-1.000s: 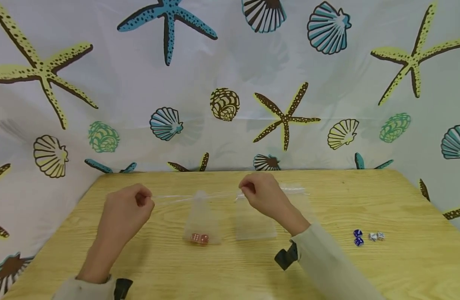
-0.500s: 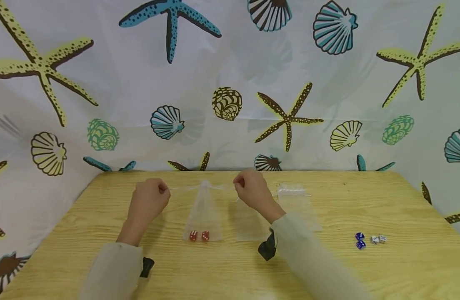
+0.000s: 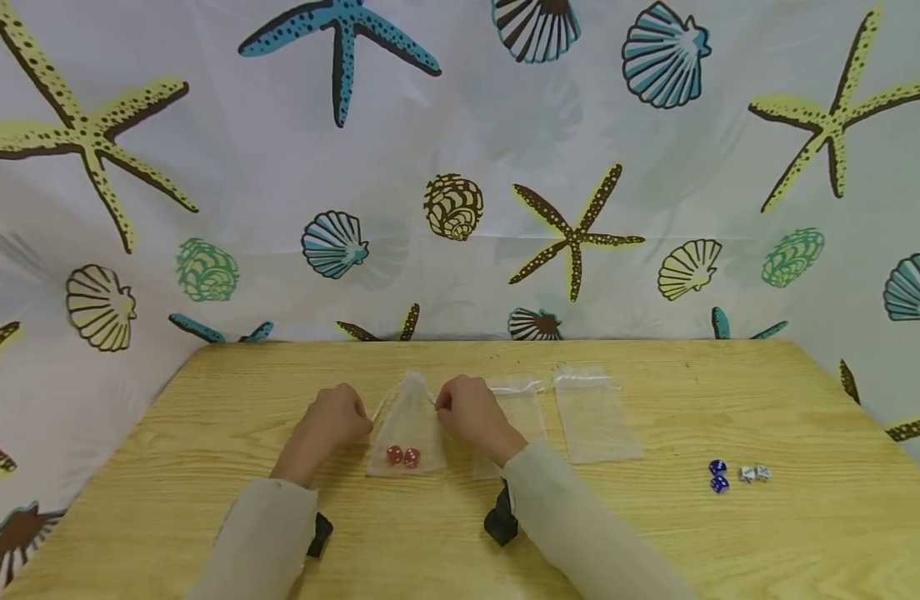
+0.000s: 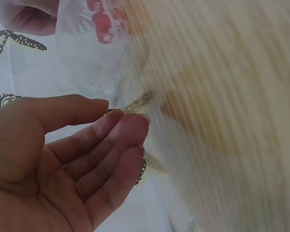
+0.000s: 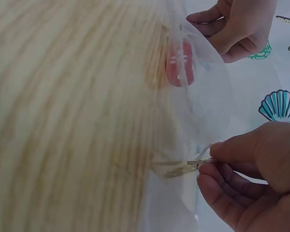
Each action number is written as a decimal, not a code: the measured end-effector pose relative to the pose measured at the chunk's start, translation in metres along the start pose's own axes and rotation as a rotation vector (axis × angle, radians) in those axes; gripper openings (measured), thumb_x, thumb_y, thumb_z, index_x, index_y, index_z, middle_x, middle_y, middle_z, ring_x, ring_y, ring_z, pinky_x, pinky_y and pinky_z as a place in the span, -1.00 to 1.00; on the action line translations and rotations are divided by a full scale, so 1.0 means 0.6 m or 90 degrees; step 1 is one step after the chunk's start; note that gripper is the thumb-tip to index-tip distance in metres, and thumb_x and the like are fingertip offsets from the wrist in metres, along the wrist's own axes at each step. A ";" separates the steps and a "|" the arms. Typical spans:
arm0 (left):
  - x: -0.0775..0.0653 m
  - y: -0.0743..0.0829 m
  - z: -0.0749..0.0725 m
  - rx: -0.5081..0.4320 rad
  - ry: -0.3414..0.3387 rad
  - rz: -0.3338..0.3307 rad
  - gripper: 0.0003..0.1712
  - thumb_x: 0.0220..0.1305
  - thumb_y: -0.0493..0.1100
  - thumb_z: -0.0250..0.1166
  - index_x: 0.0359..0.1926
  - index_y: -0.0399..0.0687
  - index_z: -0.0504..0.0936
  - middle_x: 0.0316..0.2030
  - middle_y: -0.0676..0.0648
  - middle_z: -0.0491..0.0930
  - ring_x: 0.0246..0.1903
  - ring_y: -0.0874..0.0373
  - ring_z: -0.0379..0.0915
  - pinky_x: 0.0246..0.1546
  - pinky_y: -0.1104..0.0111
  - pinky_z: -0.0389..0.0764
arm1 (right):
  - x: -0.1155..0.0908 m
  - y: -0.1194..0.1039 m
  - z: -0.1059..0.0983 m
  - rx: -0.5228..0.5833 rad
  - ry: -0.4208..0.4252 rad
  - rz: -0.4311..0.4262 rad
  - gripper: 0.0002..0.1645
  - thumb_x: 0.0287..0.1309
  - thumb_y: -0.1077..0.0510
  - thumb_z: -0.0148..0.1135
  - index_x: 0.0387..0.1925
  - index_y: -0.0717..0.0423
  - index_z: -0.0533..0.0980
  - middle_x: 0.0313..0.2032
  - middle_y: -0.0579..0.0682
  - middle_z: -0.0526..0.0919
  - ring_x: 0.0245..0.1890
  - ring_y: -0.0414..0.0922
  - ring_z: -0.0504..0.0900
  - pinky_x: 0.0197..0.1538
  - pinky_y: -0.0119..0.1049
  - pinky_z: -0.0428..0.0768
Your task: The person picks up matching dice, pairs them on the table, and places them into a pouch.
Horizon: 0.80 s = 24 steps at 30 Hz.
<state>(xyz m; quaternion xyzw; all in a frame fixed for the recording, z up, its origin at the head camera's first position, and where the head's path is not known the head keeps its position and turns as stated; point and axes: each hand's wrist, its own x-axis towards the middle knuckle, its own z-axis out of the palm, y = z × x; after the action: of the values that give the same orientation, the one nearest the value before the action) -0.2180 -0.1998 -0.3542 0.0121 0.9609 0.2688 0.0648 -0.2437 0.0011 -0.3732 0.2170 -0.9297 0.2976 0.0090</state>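
Closer together and lower than half a second ago, your left hand [image 3: 334, 423] and right hand [image 3: 473, 414] sit on either side of the sheer bag [image 3: 409, 427], just left of centre in the head view, with two red dice [image 3: 412, 457] near its bottom edge. Each hand pinches one side of the drawstring [image 3: 386, 402] between thumb and fingertip, the other fingers loosely bent

2 pale sleeves [image 3: 580, 525]; 2 black wrist pieces [image 3: 501, 518].
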 end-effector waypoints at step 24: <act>-0.021 0.094 0.024 0.035 0.100 0.226 -0.78 0.27 -0.23 0.21 -0.13 -0.30 0.58 -0.14 -0.26 0.58 -0.20 -0.07 0.54 -0.14 0.11 0.58 | -0.097 0.077 -0.132 -0.070 0.055 0.020 -0.91 0.15 0.28 0.17 -0.34 0.19 0.59 -0.44 0.01 0.60 -0.46 -0.15 0.51 -0.33 -0.27 0.54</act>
<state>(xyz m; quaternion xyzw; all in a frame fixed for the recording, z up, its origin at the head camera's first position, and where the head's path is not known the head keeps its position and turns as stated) -0.2046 -0.1452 -0.3357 0.1618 0.9527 0.2501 -0.0595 -0.2189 0.1018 -0.3416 0.1883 -0.9466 0.2556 0.0565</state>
